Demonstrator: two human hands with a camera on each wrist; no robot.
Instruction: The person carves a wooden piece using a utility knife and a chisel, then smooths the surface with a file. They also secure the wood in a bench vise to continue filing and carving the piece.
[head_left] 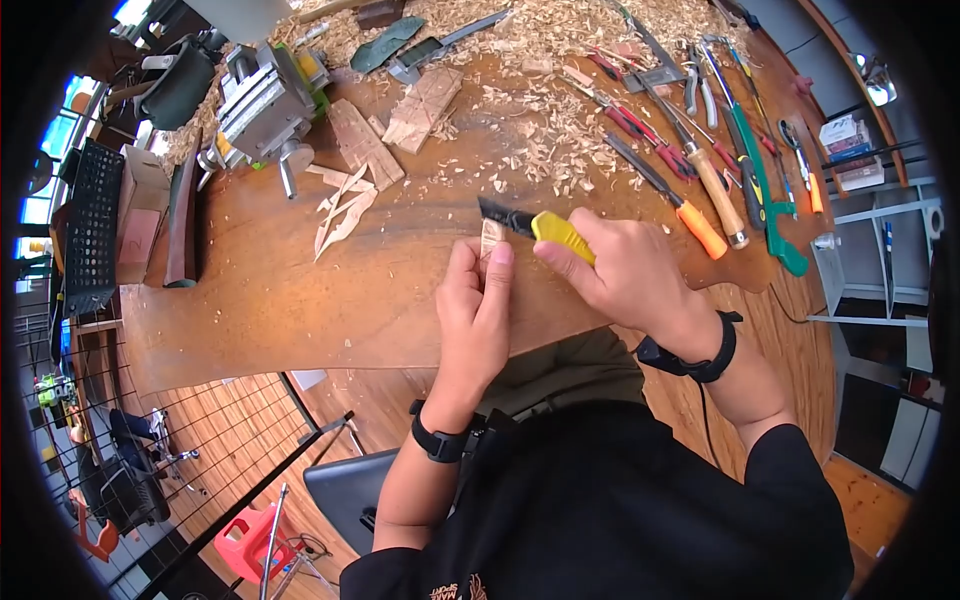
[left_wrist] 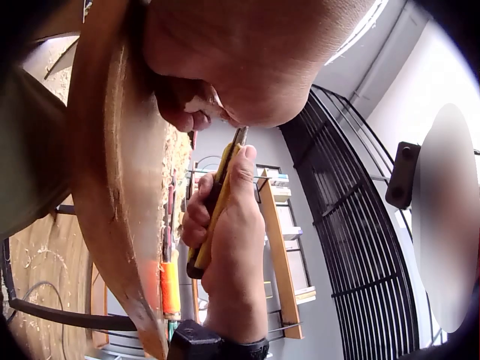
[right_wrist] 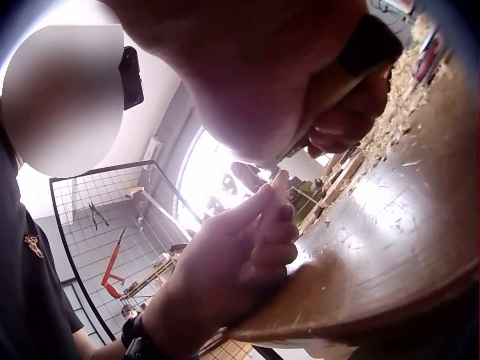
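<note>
My left hand (head_left: pixel 474 308) grips a small piece of wood (head_left: pixel 491 236) upright between thumb and curled fingers, near the table's front edge. In my right hand (head_left: pixel 632 268) is a yellow and black utility knife (head_left: pixel 560 235), its dark blade lying across the top end of the wood. The left wrist view shows the right fingers wrapped round the knife handle (left_wrist: pixel 217 202), thumb along it. From the right wrist, the wood's pale tip (right_wrist: pixel 280 180) pokes out above the left thumb and fingers, close to the blade.
Wood shavings (head_left: pixel 560 130) cover the table's back. Chisels, files, pliers and a green-handled saw (head_left: pixel 765 190) lie at the right. Wood blocks (head_left: pixel 425 108) and thin offcuts (head_left: pixel 345 210) lie left of centre, beside a metal vise (head_left: pixel 265 110). A black basket (head_left: pixel 88 230) stands far left.
</note>
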